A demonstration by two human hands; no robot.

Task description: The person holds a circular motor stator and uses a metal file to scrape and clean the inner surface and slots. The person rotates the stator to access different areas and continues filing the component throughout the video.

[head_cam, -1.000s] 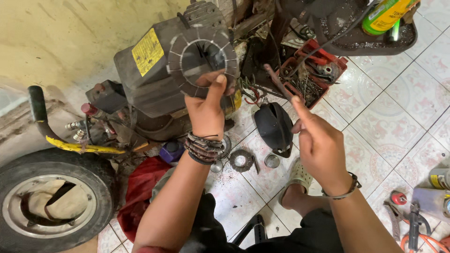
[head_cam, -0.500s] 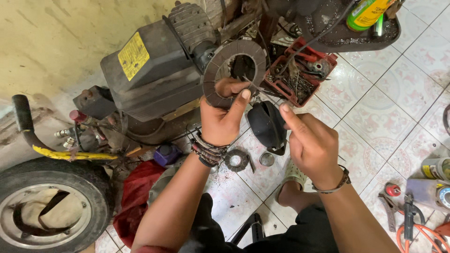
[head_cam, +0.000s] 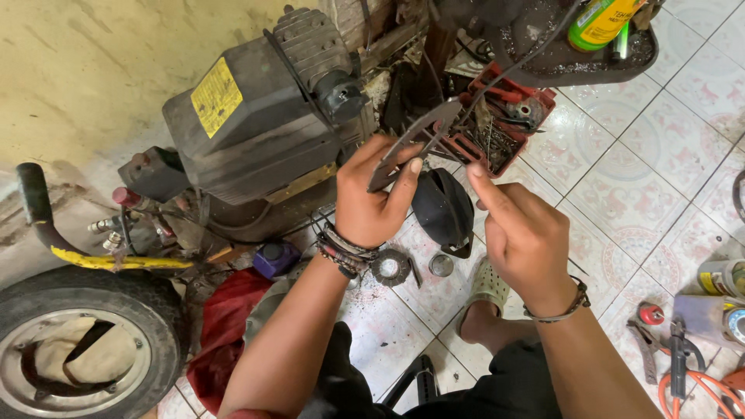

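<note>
Dull grey metal disc, matt black plastic cover, glossy floor tiles.

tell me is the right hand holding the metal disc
No, the left hand grips the metal disc edge-on, while the right hand is beside it, apart from it.

Soft, even daylight, fairly bright, with no hard shadows. Mild sheen on the pale floor tiles; darker, murkier tones under the black engine casing. Sharp focus across most of the frame, slight motion blur on the hands, wide-angle bending toward the edges.
</note>
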